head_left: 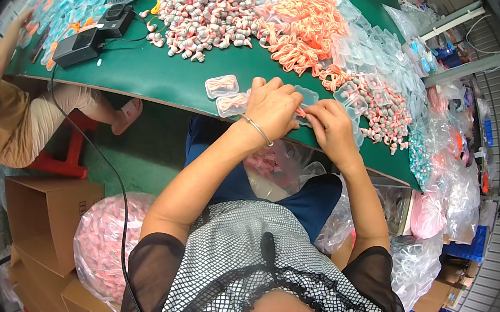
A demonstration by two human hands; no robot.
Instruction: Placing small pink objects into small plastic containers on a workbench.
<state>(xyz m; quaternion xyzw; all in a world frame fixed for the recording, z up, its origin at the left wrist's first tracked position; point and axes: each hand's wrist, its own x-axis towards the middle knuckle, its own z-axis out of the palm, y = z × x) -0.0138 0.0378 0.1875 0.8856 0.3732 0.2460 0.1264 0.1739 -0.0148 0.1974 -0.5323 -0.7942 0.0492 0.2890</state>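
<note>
At the near edge of the green table, my left hand (270,108) and my right hand (331,126) meet with their fingers closed. Both pinch a small orange-pink piece (300,112), perhaps cord; the fingers cover most of it. A clear plastic case (306,94) lies just beyond my fingertips, partly hidden. Left of my left hand sit two small clear boxes, the farther box (221,86) and the nearer box (231,104), each with a pale pink coiled cord inside. The nearer one is partly behind my left hand.
Heaped on the table (147,84) are grey-and-pink earplugs (207,11), orange cord bundles (305,24), clear cases (368,48) and more earplugs (385,111). A black power adapter (79,47) trails a cable past my left side. Another person (14,116) sits at the left, beside cardboard boxes (51,211).
</note>
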